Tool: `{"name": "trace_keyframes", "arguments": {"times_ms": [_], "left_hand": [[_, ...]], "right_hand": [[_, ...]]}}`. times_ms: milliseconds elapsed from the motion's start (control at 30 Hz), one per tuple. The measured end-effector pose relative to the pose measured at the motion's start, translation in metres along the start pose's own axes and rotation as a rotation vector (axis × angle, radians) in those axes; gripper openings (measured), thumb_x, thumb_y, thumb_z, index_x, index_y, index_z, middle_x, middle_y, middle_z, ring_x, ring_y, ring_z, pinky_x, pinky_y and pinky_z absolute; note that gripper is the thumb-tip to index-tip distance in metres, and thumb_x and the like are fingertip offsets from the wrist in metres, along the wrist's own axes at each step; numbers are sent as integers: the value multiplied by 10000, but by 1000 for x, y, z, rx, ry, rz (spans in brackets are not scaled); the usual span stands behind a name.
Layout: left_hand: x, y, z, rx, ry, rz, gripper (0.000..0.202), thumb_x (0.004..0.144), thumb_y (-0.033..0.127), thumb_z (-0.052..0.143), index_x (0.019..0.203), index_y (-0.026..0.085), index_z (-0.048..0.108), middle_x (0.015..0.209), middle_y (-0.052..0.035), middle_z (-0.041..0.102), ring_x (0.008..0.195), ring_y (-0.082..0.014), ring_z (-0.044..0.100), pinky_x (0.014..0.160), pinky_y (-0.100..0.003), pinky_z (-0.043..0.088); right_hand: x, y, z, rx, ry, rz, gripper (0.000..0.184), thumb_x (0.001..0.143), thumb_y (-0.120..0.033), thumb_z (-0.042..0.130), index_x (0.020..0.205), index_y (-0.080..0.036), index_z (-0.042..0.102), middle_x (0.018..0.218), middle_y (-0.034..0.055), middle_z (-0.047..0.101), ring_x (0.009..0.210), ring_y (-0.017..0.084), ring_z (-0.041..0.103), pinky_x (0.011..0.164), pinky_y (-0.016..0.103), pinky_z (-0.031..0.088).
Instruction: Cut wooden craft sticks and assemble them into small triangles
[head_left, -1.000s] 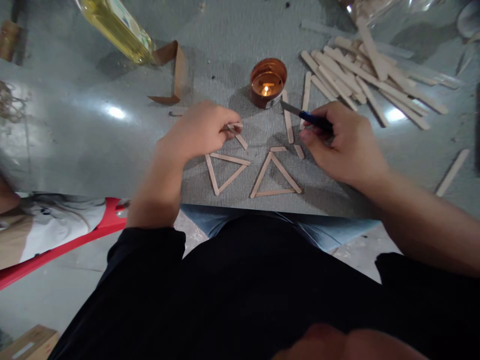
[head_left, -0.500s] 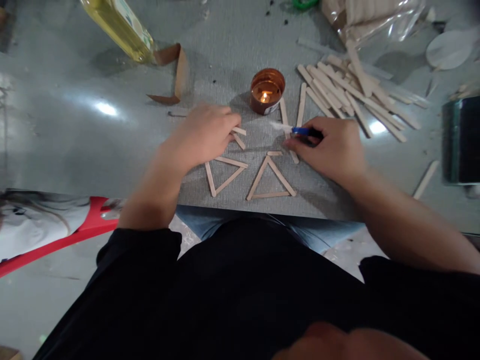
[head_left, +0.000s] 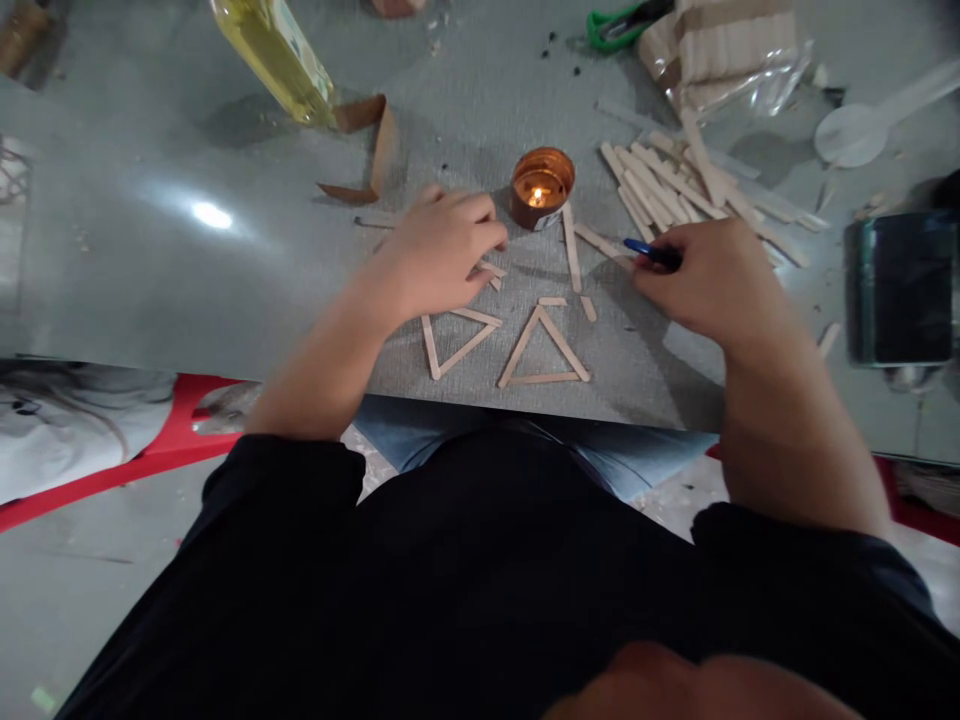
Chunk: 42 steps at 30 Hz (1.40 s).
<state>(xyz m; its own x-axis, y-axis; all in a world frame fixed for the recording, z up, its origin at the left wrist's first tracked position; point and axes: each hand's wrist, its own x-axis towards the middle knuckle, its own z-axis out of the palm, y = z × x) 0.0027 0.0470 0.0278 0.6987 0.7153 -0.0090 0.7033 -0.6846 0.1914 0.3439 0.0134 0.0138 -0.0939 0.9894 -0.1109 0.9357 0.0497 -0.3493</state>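
My left hand (head_left: 439, 252) rests curled on the grey mat (head_left: 645, 370), its fingertips on short pieces of wooden stick (head_left: 493, 270). Just below it lies a stick triangle (head_left: 457, 342). A second stick triangle (head_left: 544, 350) lies to the right, with a short piece (head_left: 553, 300) at its top. My right hand (head_left: 716, 275) is closed round a blue-handled knife (head_left: 651, 251), whose tip points left over a loose stick (head_left: 602, 243). A lit candle in a copper cup (head_left: 541, 186) burns just beyond both hands.
A pile of several loose sticks (head_left: 675, 185) lies at the right, behind it a plastic bag of sticks (head_left: 724, 50). A bottle of yellow liquid (head_left: 274, 55) and a bent cardboard strip (head_left: 371, 150) stand back left. A dark box (head_left: 904, 290) sits at the right edge.
My right hand with the knife has drawn back to the right, away from the triangles. My left hand shifted slightly toward the candle. The camera tilted, showing more of the table's far side.
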Motion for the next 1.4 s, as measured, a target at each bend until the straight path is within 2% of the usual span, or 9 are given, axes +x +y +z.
{"name": "trace_keyframes", "arguments": {"times_ms": [167, 367, 467, 633, 733, 867, 1167, 1300, 1400], "left_hand": [[0, 5, -4, -62, 170, -9, 313, 1015, 347, 529, 1244, 333, 742, 1262, -94, 742, 1175, -304, 682, 1058, -550, 508], [2, 13, -2, -170, 271, -78, 393, 1042, 318, 431, 1289, 320, 736, 1336, -125, 721, 1040, -273, 712, 908, -494, 570], [3, 22, 1, -287, 228, -10, 387, 1050, 310, 450, 1326, 282, 721, 1369, -129, 716, 1053, -255, 726, 888, -448, 573], [8, 34, 12, -337, 33, 155, 339, 1016, 328, 598, 1321, 331, 744, 1315, -71, 757, 1235, -278, 703, 1091, -492, 524], [10, 38, 22, -341, -12, 247, 350, 1014, 277, 586, 1317, 338, 751, 1244, -56, 784, 1203, -268, 717, 1114, -502, 488], [11, 38, 28, -370, -48, 324, 325, 1063, 248, 477, 1130, 293, 792, 1115, -40, 814, 1065, -215, 727, 1072, -475, 488], [9, 34, 18, -366, -38, 161, 294, 1049, 354, 556, 1255, 338, 766, 1146, -41, 827, 1164, -255, 740, 1085, -507, 515], [11, 31, 25, -273, -45, 206, 343, 1080, 406, 487, 1183, 322, 803, 1124, -47, 827, 1183, -265, 739, 1129, -539, 494], [12, 29, 31, -224, 10, 249, 413, 1108, 419, 414, 1193, 326, 807, 1094, -48, 828, 1125, -255, 745, 1102, -551, 498]], "right_hand": [[-8, 11, -5, -21, -104, 10, 125, 847, -328, 751, 829, -218, 694, 691, 41, 605, 632, 140, 384, 719, 356, 317], [-75, -8, -2, 12, 51, 65, 162, 861, -362, 715, 915, -209, 717, 711, 44, 628, 621, 143, 437, 676, 349, 332], [-119, -37, 23, 112, 123, 96, 234, 942, -431, 651, 1062, -241, 716, 790, 27, 690, 642, 164, 577, 636, 337, 452], [-161, -77, 70, 340, 307, 76, 104, 907, -328, 662, 987, -271, 699, 961, 47, 771, 809, 228, 732, 763, 423, 624], [-165, -84, 84, 335, 274, 50, 102, 911, -310, 662, 996, -275, 706, 1004, 45, 789, 886, 242, 765, 836, 443, 652], [-164, -84, 93, 313, 275, 13, 96, 935, -273, 638, 1003, -279, 706, 1042, 40, 798, 960, 235, 780, 880, 426, 658], [-161, -85, 101, 260, 279, 18, 124, 980, -293, 607, 1025, -288, 722, 1037, 44, 798, 910, 231, 775, 860, 418, 642], [-157, -85, 100, 188, 304, -32, 278, 987, -295, 615, 1232, -277, 745, 982, 40, 800, 907, 224, 780, 811, 384, 623], [-154, -85, 100, 130, 350, -94, 284, 955, -243, 619, 1190, -239, 778, 954, 37, 797, 857, 190, 767, 737, 321, 578]]}}
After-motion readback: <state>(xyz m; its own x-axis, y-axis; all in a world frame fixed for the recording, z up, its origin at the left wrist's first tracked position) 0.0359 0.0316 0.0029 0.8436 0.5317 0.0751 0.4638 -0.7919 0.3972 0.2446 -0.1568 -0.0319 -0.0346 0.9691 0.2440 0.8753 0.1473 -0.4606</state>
